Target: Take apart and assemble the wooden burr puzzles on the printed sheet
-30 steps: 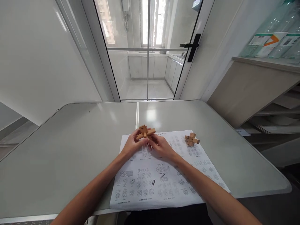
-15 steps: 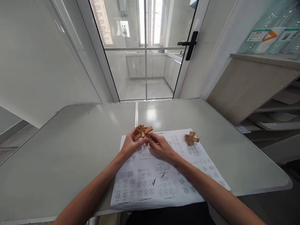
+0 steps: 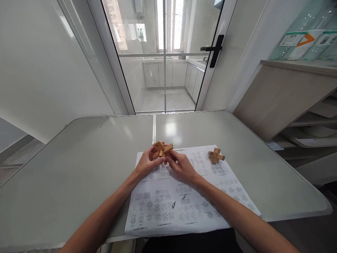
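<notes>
A wooden interlocking puzzle (image 3: 162, 149) of several crossed sticks, one marked "2", is held up between both hands over the sheet's far edge. My left hand (image 3: 146, 161) grips it from the left, thumb in front and fingers behind. From the right, my right hand (image 3: 181, 165) pinches its lower right side; some fingertips are hidden behind the wood. Beneath the hands lies a white paper sheet (image 3: 155, 228) printed with rows of small diagrams. A second wooden puzzle (image 3: 216, 155), its sticks joined in a cross shape, rests on the sheet's far right part.
The pale table (image 3: 79, 168) has a seam running to its far edge. Beyond stands a glass door with a black handle (image 3: 216, 51). A wooden shelf unit (image 3: 295, 95) with clear plastic bottles (image 3: 292, 45) on top borders the right side.
The puzzle in my hands has turned slightly, and its sticks sit at somewhat different angles. Both hands keep their hold. The whole view has shifted a little.
</notes>
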The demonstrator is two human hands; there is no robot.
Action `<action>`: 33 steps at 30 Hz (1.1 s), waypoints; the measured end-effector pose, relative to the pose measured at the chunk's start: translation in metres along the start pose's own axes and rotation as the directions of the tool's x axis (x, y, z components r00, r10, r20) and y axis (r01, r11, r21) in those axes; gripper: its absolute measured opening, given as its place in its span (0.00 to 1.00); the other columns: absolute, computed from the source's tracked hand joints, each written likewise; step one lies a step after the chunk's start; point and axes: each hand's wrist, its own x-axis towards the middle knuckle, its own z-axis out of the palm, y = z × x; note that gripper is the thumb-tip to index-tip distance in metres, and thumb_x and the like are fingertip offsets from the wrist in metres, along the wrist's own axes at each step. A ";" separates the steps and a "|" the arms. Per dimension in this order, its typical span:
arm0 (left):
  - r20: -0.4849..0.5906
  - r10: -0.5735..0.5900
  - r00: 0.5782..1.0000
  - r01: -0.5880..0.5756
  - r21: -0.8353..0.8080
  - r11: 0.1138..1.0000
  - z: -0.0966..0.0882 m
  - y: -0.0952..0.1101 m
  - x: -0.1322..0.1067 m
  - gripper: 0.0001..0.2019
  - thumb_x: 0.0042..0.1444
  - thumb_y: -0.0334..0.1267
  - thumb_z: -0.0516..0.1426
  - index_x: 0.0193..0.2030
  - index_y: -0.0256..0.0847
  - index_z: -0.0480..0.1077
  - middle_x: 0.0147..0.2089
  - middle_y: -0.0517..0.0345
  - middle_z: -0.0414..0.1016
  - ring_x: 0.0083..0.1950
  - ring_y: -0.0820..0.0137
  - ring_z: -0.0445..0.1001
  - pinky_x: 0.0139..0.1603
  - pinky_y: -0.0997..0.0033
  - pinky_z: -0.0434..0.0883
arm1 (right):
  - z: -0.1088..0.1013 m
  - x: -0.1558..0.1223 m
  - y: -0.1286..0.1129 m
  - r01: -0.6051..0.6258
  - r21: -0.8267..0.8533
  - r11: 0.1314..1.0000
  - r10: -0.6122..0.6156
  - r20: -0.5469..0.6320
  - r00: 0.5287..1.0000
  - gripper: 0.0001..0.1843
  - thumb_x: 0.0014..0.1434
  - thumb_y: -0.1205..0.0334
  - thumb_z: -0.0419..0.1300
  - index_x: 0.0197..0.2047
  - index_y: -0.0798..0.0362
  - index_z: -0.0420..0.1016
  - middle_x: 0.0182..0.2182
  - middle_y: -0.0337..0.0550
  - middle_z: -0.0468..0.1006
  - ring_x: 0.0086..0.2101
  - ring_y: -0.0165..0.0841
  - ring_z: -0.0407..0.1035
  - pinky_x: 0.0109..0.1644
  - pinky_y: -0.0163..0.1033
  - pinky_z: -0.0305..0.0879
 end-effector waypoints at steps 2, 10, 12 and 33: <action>-0.006 0.007 1.000 -0.007 -0.006 1.000 0.000 -0.001 0.000 0.41 0.50 0.54 0.72 0.67 0.38 0.70 0.66 0.40 0.76 0.67 0.43 0.75 0.65 0.47 0.75 | 0.001 0.001 0.002 0.002 -0.008 1.000 -0.002 -0.005 1.000 0.12 0.73 0.55 0.54 0.37 0.48 0.71 0.32 0.40 0.77 0.30 0.35 0.69 0.35 0.39 0.59; -0.020 0.055 0.998 -0.056 -0.032 0.998 0.001 -0.002 -0.001 0.38 0.50 0.50 0.73 0.66 0.40 0.71 0.66 0.41 0.76 0.64 0.46 0.77 0.55 0.56 0.80 | 0.001 0.002 0.002 0.033 0.002 0.999 -0.033 -0.013 0.999 0.10 0.73 0.57 0.54 0.40 0.50 0.73 0.32 0.40 0.78 0.30 0.34 0.70 0.34 0.38 0.61; -0.023 0.073 0.997 -0.074 -0.030 0.997 0.000 -0.001 -0.002 0.38 0.51 0.48 0.73 0.67 0.41 0.70 0.65 0.42 0.76 0.62 0.49 0.78 0.55 0.57 0.80 | 0.000 0.002 -0.001 0.051 0.007 0.999 -0.051 -0.005 0.999 0.10 0.73 0.57 0.54 0.40 0.50 0.72 0.32 0.40 0.78 0.30 0.33 0.69 0.34 0.38 0.61; 0.104 0.367 0.924 -0.372 0.463 0.805 0.001 0.021 -0.010 0.43 0.51 0.40 0.73 0.72 0.50 0.62 0.70 0.46 0.71 0.60 0.56 0.77 0.65 0.49 0.74 | -0.001 0.001 0.007 -0.019 0.051 0.998 0.018 0.021 1.000 0.08 0.67 0.63 0.59 0.47 0.50 0.78 0.39 0.44 0.83 0.35 0.36 0.76 0.38 0.40 0.71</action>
